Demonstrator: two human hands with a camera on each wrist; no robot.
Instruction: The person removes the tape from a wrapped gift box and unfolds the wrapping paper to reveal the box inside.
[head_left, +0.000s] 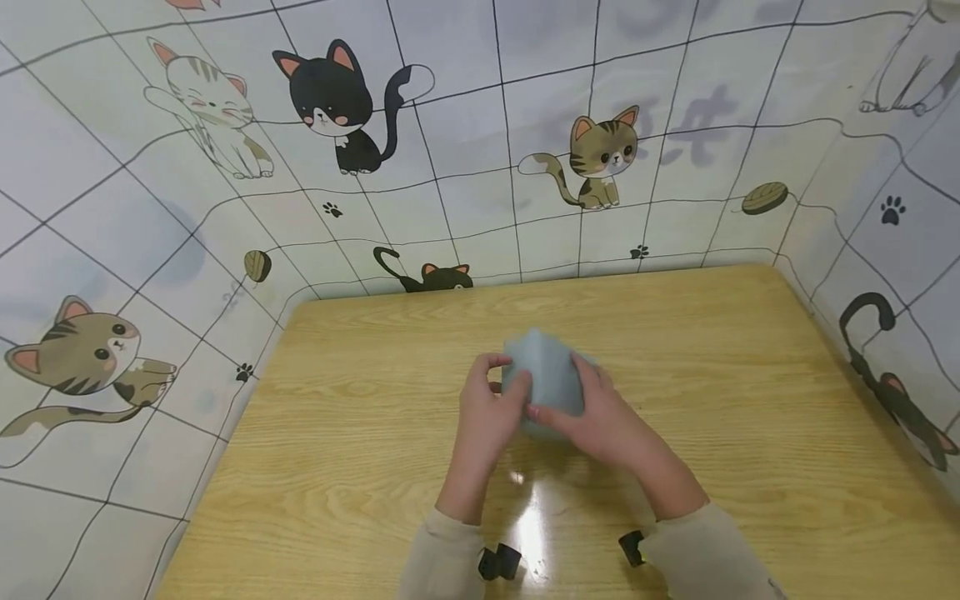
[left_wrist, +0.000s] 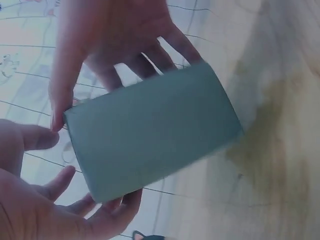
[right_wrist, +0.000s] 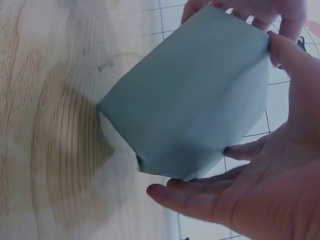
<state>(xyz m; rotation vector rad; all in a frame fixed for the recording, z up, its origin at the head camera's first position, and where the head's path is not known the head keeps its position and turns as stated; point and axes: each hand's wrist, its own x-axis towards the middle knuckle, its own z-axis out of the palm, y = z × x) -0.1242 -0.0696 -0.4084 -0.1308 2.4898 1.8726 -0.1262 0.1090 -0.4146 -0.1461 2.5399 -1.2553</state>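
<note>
A plain pale blue-green box (head_left: 546, 375) is held just above the table, tilted with one corner upward. On its left side my left hand (head_left: 491, 408) has fingers curled against the box and the thumb near its front edge. My right hand (head_left: 611, 417) grips the opposite side, with the thumb across the lower front. In the left wrist view, a broad flat face of the box (left_wrist: 155, 132) shows between both hands. The right wrist view shows two faces of the box (right_wrist: 190, 100), meeting at a crease, with right-hand fingers (right_wrist: 200, 200) along the lower edge.
The wood-grain table (head_left: 337, 467) carries a shadow and a bright reflection below the hands. Cat-patterned cloth walls (head_left: 465, 192) rise behind the table and on both sides. Small black devices (head_left: 498, 562) sit at the sleeve cuffs.
</note>
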